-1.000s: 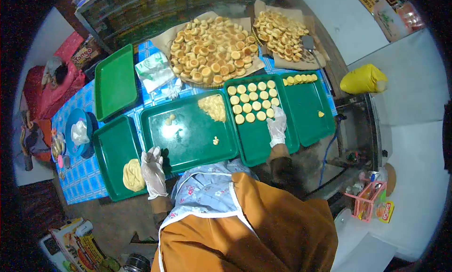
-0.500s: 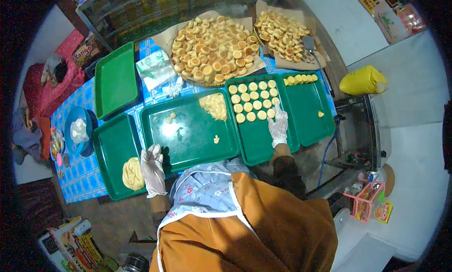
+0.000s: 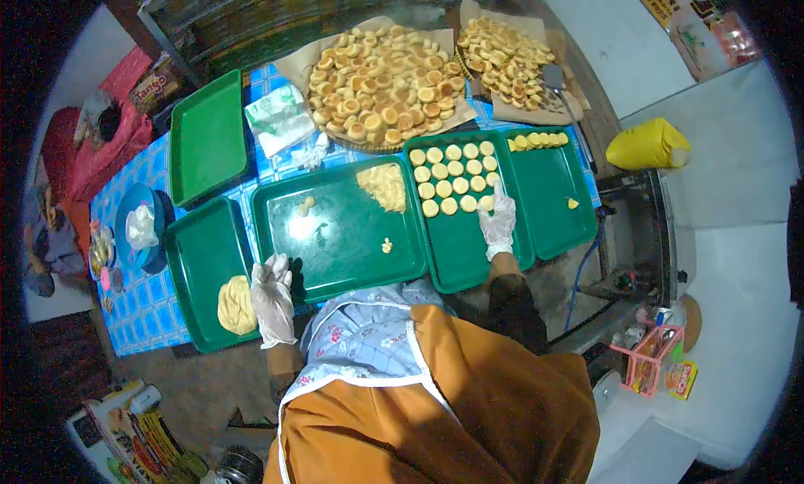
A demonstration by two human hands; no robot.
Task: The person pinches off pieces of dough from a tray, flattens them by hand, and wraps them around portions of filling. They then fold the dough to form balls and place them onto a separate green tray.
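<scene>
My right hand [image 3: 499,224], in a clear glove, is over a green tray [image 3: 465,254] holding rows of small round dough pieces [image 3: 460,185]. Its forefinger is stretched out beside the right end of the nearest row, and its fingertips are at the dough there. My left hand [image 3: 274,304], also gloved, rests at the near left corner of a larger green tray [image 3: 343,233], fingers extended and nothing visible in them. Beside it a lump of dough [image 3: 238,306] lies in the left tray [image 3: 205,245]. The larger tray bears a flattened mass of dough [image 3: 383,187] and small bits.
Baked round cookies [image 3: 381,82] are heaped on paper at the back, with a second heap [image 3: 505,61] and a spatula [image 3: 554,80] to the right. A tray [image 3: 544,178] with a dough row stands far right. A blue basin [image 3: 138,233] sits at left; a yellow bag [image 3: 647,143] at right.
The view has shifted very slightly. Both hands stay in nearly the same places, and the dough pieces look unchanged.
</scene>
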